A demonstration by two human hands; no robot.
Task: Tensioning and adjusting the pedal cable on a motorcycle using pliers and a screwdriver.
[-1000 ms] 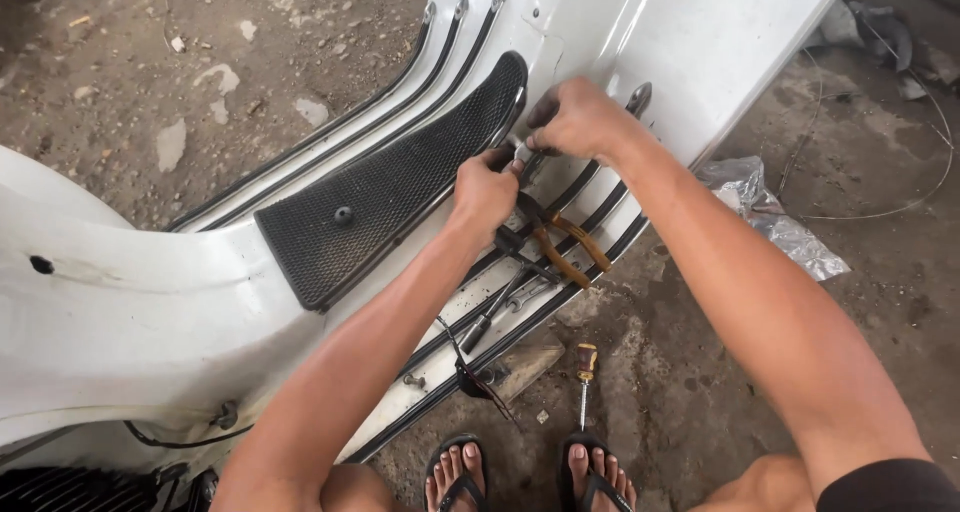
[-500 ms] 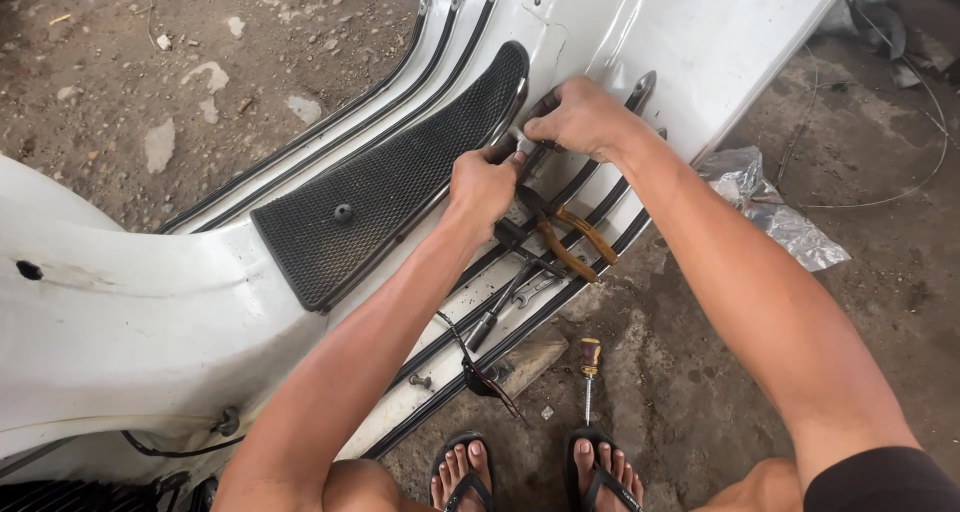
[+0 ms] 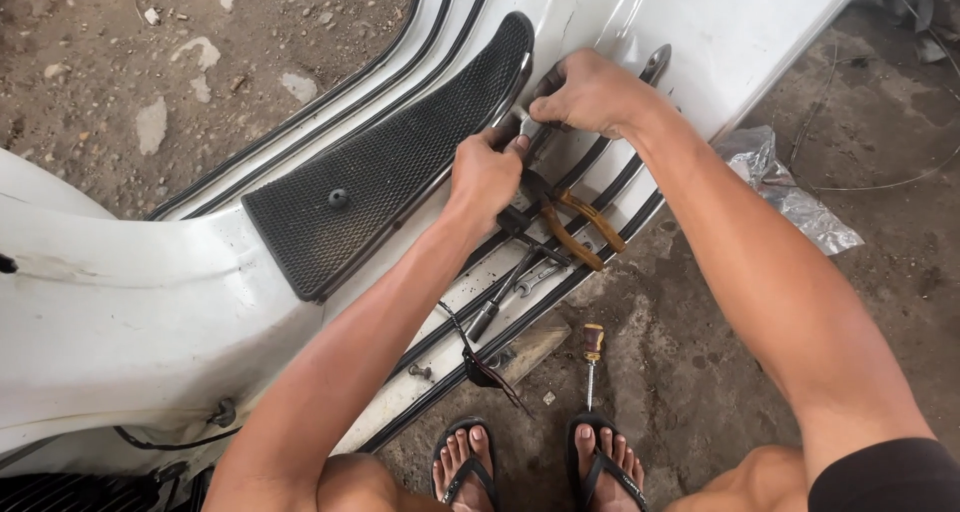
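A white scooter body lies on its side, its floorboard carrying a black ribbed rubber mat and black floor strips. My left hand is closed at the end of one strip, pinching a small metal part. My right hand grips the same spot from the far side, fingers curled around the strip's end. Orange-handled pliers lie on the floorboard just below both hands.
A wrench and a dark tool rest on the floorboard. A wooden-handled screwdriver lies on the dirt floor by my sandalled feet. A crumpled plastic bag and a thin wire lie to the right.
Both hands stay at the strip's end with only slight shifts of the fingers. The view has moved a little; the tools lie as before.
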